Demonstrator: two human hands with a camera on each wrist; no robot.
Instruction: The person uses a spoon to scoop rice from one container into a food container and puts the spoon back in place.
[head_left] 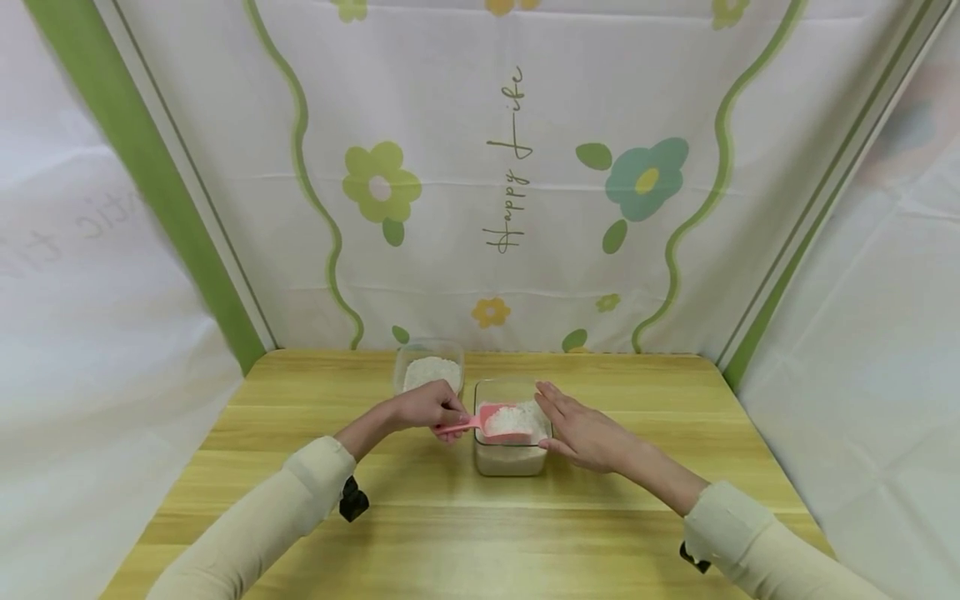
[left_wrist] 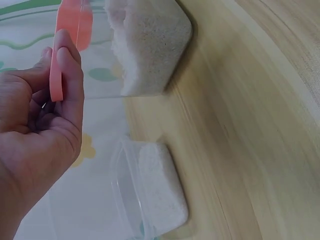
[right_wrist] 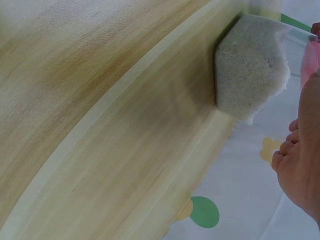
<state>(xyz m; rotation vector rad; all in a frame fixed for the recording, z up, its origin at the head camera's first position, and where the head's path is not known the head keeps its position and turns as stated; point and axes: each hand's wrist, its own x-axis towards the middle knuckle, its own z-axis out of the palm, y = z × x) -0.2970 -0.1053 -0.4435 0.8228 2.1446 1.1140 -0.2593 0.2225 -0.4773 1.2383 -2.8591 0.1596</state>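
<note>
My left hand [head_left: 431, 406] grips the handle of a pink scoop [head_left: 487, 412], which lies level over a clear square container [head_left: 512, 460]. A heap of white rice [head_left: 512, 419] fills the scoop. More rice [left_wrist: 150, 45] stands inside the container below, sloping at its top in the left wrist view. My right hand [head_left: 588, 429] is at the container's right side with fingers straight, its fingertips right at the rim. In the left wrist view the fingers and thumb close round the scoop's handle [left_wrist: 56, 75].
A second, smaller clear plastic container [head_left: 399, 367] holding white rice stands behind my left hand, near the table's back edge. The wooden table [head_left: 622, 517] is hemmed in by printed white cloth [head_left: 450, 100] at the back and sides.
</note>
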